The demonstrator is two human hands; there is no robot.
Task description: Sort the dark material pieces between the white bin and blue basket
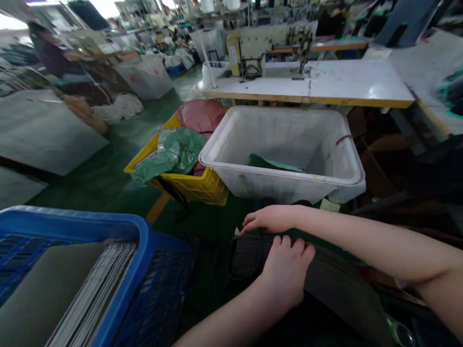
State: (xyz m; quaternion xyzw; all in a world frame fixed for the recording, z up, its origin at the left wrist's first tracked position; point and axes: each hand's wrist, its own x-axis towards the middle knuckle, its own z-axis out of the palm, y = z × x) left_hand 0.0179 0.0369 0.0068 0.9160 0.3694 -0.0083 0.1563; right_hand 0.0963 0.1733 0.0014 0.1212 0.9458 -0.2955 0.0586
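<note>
A dark bundle (pixel 248 255) sits nearer than the white bin (pixel 282 180). The left hand (pixel 287 270) curls over it; the right hand (pixel 269 218) touches its far edge, grip unclear for both.

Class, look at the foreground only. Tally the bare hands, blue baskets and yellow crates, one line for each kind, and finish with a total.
Bare hands, left hand and right hand: 2
Blue basket: 1
Yellow crate: 1
Total: 4

Looks like a sewing workshop: sewing machine (pixel 269 46) on white table (pixel 347 79) top center, more workstations upper left.
</note>
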